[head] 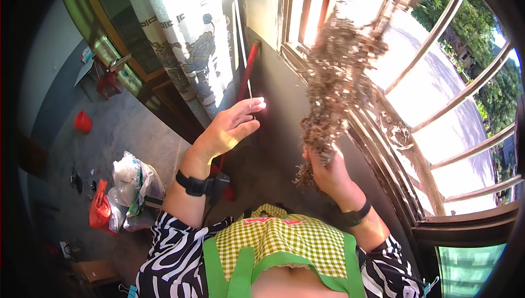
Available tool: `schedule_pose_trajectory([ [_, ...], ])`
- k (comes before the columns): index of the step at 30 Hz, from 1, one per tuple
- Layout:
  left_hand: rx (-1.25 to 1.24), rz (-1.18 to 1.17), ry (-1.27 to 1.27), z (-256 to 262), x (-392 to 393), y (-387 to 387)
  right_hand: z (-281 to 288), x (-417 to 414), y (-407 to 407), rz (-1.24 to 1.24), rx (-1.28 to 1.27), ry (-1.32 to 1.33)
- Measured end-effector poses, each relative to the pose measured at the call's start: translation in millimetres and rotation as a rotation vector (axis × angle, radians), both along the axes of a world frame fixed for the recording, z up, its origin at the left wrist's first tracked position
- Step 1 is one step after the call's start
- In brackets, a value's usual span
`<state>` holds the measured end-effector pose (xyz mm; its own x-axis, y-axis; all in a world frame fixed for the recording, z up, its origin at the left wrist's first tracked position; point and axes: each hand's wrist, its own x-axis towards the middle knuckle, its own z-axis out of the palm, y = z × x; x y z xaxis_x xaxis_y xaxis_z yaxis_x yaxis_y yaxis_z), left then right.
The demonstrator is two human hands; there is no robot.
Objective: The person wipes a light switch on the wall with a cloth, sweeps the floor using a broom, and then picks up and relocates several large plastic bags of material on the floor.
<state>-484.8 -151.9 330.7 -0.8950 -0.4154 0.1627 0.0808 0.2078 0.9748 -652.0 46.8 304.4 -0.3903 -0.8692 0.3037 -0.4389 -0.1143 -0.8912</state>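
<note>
My right hand (330, 169) is closed around the lower end of a bundle of dried brown plant stalks (340, 80), which rises in front of the open window. The bundle's upper part is blurred. My left hand (231, 128) is raised near the wall, fingers apart and holding nothing. To the right of the bundle runs the wooden window sill (400, 134), with dry debris lying on it. Behind my left hand, a red pole (249, 68) leans in the corner beside a thin white rod.
Metal window bars (445, 109) curve along the right. A floral curtain (201, 48) hangs by a wooden door (158, 93) at the upper left. Plastic bags (133, 179), a red bag (100, 207), a red bucket (83, 122) and a cardboard box (95, 270) stand on the floor.
</note>
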Motion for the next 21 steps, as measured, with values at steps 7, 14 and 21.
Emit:
schedule_pose_trajectory([
  [7,0.283,0.389,0.196,-33.3,31.2,74.3,-29.5,71.9,-63.3,0.468,0.163,-0.021],
  [14,0.322,0.855,0.23,-68.5,81.7,88.1,-65.7,124.1,-77.0,0.653,0.138,0.234],
  [21,0.393,1.155,0.549,-45.5,164.6,67.8,-14.3,117.5,-49.4,0.585,-0.295,0.12],
])
